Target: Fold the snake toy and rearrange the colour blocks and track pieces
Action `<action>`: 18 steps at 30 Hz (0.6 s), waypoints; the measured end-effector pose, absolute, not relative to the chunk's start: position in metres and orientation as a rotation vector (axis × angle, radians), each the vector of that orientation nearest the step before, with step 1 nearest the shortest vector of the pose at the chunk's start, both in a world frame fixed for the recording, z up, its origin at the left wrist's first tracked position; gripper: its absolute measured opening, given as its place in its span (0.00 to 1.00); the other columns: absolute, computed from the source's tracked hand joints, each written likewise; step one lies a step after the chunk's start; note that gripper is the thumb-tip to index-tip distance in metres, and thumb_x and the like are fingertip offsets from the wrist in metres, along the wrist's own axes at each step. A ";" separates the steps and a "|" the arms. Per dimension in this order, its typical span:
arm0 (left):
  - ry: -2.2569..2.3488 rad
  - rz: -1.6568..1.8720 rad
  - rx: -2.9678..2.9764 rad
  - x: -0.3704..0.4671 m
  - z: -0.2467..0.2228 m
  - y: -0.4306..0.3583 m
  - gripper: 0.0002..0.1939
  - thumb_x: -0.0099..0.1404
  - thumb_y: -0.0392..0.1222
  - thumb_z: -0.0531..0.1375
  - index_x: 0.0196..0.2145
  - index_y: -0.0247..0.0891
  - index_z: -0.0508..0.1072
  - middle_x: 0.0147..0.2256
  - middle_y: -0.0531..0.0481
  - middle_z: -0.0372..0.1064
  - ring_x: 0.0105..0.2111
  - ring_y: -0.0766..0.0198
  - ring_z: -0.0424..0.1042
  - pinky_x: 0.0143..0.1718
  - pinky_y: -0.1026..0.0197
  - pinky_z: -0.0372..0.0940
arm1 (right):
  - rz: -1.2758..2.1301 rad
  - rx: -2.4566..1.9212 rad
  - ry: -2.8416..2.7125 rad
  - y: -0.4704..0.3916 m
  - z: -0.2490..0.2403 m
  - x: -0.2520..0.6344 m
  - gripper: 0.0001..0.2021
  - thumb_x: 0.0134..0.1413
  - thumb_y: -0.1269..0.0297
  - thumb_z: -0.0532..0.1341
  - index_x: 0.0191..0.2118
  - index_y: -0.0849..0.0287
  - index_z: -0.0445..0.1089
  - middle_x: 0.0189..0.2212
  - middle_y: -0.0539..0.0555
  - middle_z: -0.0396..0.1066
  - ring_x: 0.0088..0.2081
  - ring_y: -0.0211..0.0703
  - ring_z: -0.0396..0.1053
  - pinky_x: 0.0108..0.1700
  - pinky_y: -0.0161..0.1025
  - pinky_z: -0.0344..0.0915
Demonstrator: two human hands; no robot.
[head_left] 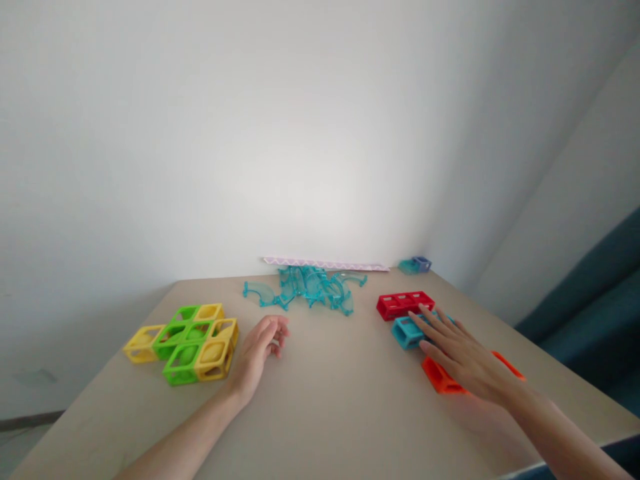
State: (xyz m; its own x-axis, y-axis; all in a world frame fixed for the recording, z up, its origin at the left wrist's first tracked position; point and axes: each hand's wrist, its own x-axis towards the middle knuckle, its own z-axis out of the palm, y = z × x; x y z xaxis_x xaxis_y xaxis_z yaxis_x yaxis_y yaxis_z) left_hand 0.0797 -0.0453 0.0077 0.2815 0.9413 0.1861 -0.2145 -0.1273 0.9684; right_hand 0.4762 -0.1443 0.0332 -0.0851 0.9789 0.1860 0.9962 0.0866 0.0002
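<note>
My left hand (257,353) rests on its side on the table with its fingers loosely curled and nothing visible in them. To its left lies a flat group of green blocks (183,363) and yellow blocks (216,358). My right hand (457,347) is spread palm down over a row of blue blocks (407,332) and a row of orange blocks (443,379), partly hiding both. Whether it touches them I cannot tell. Just beyond its fingertips sits a row of red blocks (404,303).
Clear teal curved pieces (310,287) are heaped at the back of the table (340,400). A pale patterned strip (325,264) lies behind them along the wall. A purple block (423,264) stands in the back right corner, and a dark teal curtain (595,320) hangs at right.
</note>
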 end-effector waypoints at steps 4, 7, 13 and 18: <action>0.752 1.167 1.305 0.081 0.007 -0.045 0.19 0.66 0.54 0.53 0.41 0.35 0.70 0.33 0.47 0.67 0.30 0.64 0.64 0.29 0.64 0.60 | -0.234 -2.047 -2.216 -0.147 0.032 0.467 0.30 0.64 0.48 0.43 0.68 0.46 0.36 0.68 0.52 0.38 0.67 0.57 0.32 0.63 0.66 0.39; 0.752 1.163 1.315 0.080 0.007 -0.045 0.19 0.65 0.54 0.53 0.41 0.36 0.70 0.33 0.47 0.67 0.31 0.64 0.64 0.29 0.64 0.60 | -0.189 -2.047 -2.257 -0.145 0.034 0.463 0.30 0.64 0.48 0.43 0.68 0.46 0.36 0.68 0.51 0.38 0.67 0.56 0.32 0.64 0.66 0.37; 0.774 1.162 1.363 0.079 0.010 -0.047 0.19 0.66 0.55 0.52 0.41 0.36 0.70 0.34 0.47 0.66 0.31 0.65 0.64 0.29 0.64 0.60 | -0.315 -2.009 -2.186 -0.144 0.045 0.440 0.28 0.64 0.51 0.43 0.67 0.52 0.47 0.67 0.58 0.45 0.67 0.62 0.39 0.62 0.70 0.38; 0.886 1.112 1.754 0.087 0.018 -0.059 0.16 0.68 0.50 0.50 0.40 0.37 0.71 0.30 0.49 0.67 0.30 0.64 0.65 0.32 0.62 0.60 | -0.251 -1.581 -2.206 -0.131 0.047 0.335 0.24 0.62 0.65 0.48 0.63 0.57 0.54 0.62 0.62 0.56 0.60 0.53 0.58 0.61 0.55 0.53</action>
